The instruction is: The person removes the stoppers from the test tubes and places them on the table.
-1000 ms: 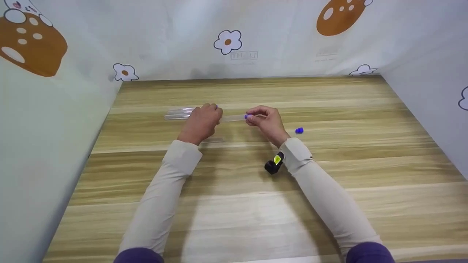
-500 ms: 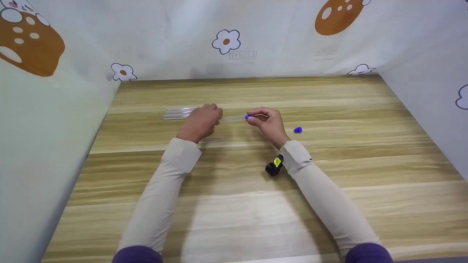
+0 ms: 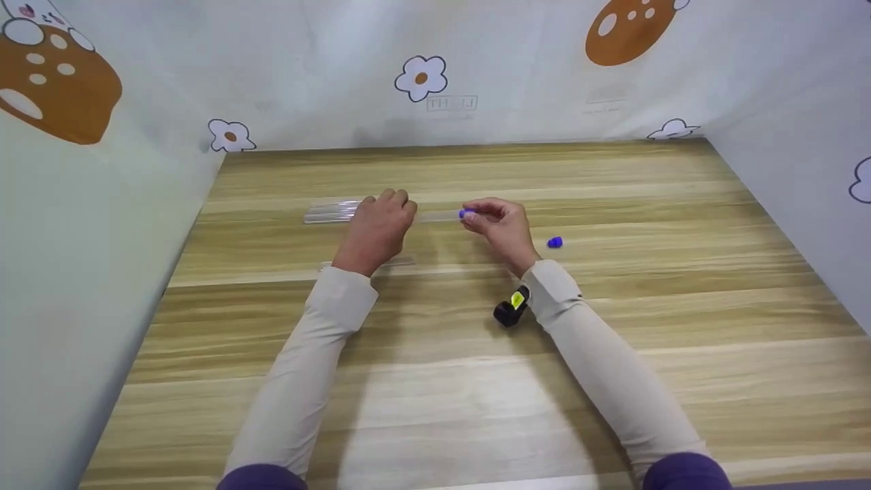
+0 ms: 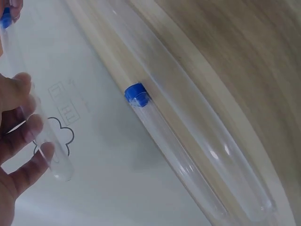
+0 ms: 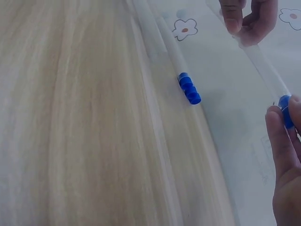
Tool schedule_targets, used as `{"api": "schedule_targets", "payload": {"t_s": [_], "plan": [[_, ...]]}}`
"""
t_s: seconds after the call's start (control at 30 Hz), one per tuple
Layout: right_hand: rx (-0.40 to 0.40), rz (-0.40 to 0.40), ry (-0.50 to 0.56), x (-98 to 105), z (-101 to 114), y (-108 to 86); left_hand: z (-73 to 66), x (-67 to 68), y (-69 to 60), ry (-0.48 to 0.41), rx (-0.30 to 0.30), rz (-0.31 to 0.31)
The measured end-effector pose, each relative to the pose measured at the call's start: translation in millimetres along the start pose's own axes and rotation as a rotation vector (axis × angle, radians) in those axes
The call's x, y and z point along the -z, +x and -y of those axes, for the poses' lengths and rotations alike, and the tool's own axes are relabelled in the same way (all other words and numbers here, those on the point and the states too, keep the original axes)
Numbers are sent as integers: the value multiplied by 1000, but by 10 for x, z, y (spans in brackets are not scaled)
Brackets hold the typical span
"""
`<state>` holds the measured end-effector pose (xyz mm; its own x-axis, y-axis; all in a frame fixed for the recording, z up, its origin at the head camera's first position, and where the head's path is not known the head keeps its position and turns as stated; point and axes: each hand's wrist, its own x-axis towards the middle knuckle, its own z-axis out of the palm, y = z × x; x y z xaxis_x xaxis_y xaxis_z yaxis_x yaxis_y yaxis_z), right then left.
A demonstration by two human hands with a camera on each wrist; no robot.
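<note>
My left hand (image 3: pixel 380 228) grips a clear test tube (image 3: pixel 439 216) by its body, fingers curled around it; the rounded end shows in the left wrist view. At the tube's other end, my right hand (image 3: pixel 503 228) pinches a blue cap (image 5: pixel 285 110) between thumb and fingers. The cap sits at the tube's mouth, but how deep cannot be told. Several clear tubes (image 3: pixel 330 211) lie side by side on the table under and beyond my left hand. Among them is one with a blue cap (image 4: pixel 136 96). A separate clear tube (image 3: pixel 400 261) lies closer to me, partly hidden by the left wrist.
Loose blue cap material (image 3: pixel 555 242) lies on the wood-grain table (image 3: pixel 435 381) to the right of my right hand. A black device with a yellow-green patch (image 3: pixel 512 306) is at the right wrist. White patterned sheeting (image 3: pixel 517 68) encloses the back and sides.
The left hand has shifted and lifted slightly. The right hand, still pinching the cap, has moved a little up and right with the tube's end. The things on the table stay put.
</note>
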<state>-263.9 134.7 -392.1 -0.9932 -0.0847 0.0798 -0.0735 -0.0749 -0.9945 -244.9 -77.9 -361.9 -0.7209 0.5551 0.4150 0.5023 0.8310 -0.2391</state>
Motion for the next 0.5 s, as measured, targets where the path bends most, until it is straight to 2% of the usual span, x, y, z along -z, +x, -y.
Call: {"api": "schedule_targets", "payload": {"t_s": [0.23, 0.5], "plan": [[-26, -23, 48, -18, 15, 1, -21, -53, -39, 132, -27, -139], [-69, -33, 90, -37, 58, -2, -33, -89, -69, 235, -34, -264]]}}
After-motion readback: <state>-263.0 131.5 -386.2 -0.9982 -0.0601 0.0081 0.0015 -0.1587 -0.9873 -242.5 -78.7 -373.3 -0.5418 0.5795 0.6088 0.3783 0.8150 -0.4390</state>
